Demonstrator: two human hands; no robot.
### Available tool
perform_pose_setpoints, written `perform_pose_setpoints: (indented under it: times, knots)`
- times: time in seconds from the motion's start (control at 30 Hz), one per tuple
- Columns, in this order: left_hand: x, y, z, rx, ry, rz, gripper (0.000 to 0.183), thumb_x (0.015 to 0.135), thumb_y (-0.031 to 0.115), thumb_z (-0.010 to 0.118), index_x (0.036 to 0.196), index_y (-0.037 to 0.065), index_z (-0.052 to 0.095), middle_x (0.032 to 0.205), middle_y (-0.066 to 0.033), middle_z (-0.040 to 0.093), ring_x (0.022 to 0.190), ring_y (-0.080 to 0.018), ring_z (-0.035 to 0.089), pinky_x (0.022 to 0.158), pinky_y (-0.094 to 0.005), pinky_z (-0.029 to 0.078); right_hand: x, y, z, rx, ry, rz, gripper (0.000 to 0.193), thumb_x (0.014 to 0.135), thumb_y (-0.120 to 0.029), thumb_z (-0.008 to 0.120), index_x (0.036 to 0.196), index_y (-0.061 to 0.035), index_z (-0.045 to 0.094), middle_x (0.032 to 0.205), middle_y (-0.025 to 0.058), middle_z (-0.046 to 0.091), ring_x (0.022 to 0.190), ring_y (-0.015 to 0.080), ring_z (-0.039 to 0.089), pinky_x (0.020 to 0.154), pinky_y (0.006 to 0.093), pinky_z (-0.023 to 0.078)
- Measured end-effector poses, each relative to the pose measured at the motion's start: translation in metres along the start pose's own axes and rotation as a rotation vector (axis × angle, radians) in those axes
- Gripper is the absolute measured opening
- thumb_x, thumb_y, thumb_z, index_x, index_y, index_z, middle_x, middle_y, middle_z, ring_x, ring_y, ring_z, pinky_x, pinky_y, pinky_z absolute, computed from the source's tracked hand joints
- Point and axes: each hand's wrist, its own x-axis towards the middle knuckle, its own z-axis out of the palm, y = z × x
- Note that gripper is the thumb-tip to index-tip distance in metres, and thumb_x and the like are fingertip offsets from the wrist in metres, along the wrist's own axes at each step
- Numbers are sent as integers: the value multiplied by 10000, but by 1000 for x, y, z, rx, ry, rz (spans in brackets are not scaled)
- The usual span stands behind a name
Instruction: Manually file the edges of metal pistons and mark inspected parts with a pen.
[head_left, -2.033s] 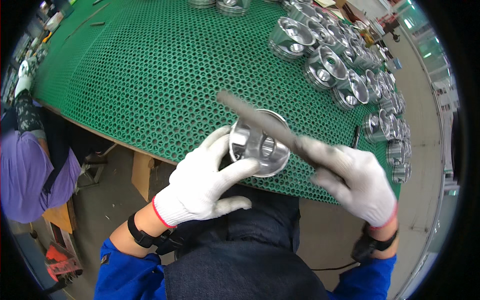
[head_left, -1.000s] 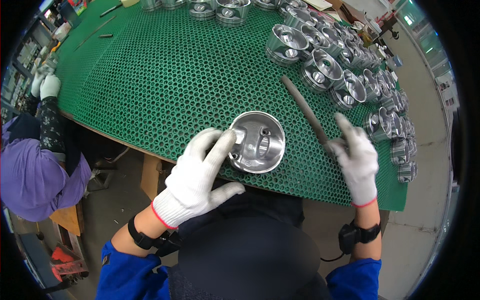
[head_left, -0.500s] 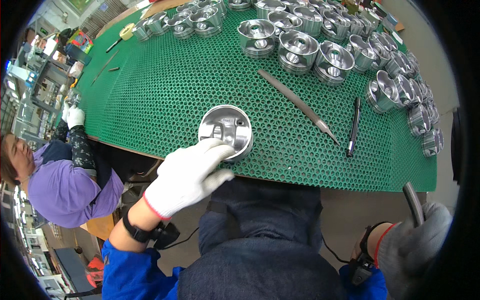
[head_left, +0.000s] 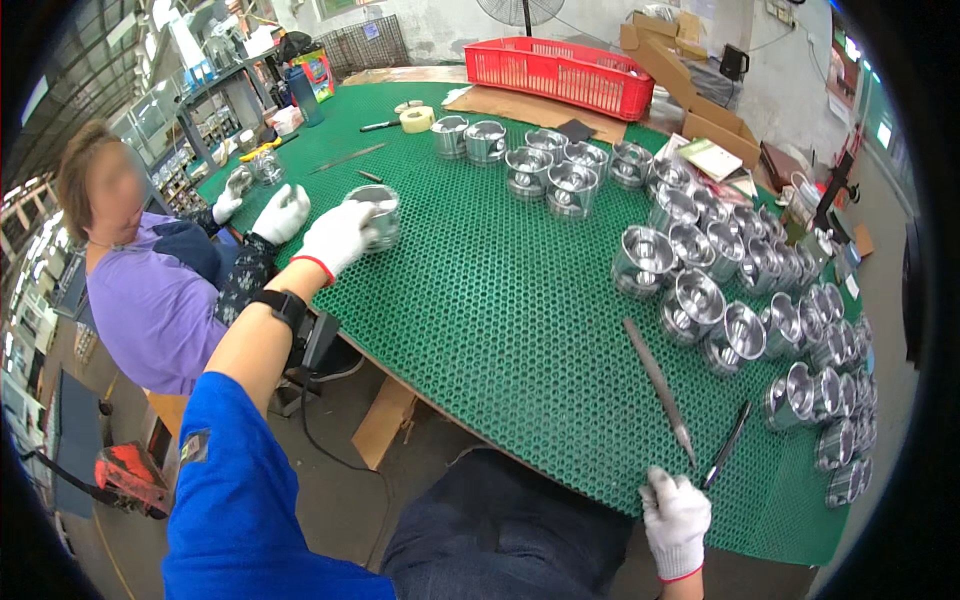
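Shiny round metal piston (head_left: pixel 372 215) sits at the far left of the bench (head_left: pixel 480 300), the white-gloved left hand (head_left: pixel 338 235) wrapped around its near side, fingers curled closed on it. Beyond it a co-worker's gloved hand (head_left: pixel 281 211) rests close by. Many more silver pistons (head_left: pixel 700 290) crowd the right side, a long grey metal file (head_left: pixel 659 390) and a dark pen-like tool (head_left: pixel 727 444) lying before them. Green honeycomb matting covers the bench; a red plastic crate (head_left: pixel 560 73) stands at the back. The right hand (head_left: pixel 676 522), loosely curled and holding nothing, rests at the near edge.
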Motion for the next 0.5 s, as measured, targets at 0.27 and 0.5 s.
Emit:
perform_pose_setpoints:
  times: [0.27,0.5]
  knots:
    - [35,1,-20,196,-285,-362,557,874,439,574,1349,165,474,1279,-208,544,1090,-374,596,967,-441,453,10,-3,16,-12,52,8,335,733,-121,727,1058,-145,651,716,95,557,610,307,573,556,406,470]
    - [137,-2,-38,188,-432,-158,570,858,428,626,1336,142,503,1225,-216,593,1174,-362,552,1015,-429,427,17,-3,-2,-91,-90,-34,338,779,-153,762,1109,-139,688,871,124,659,637,290,611,548,379,501]
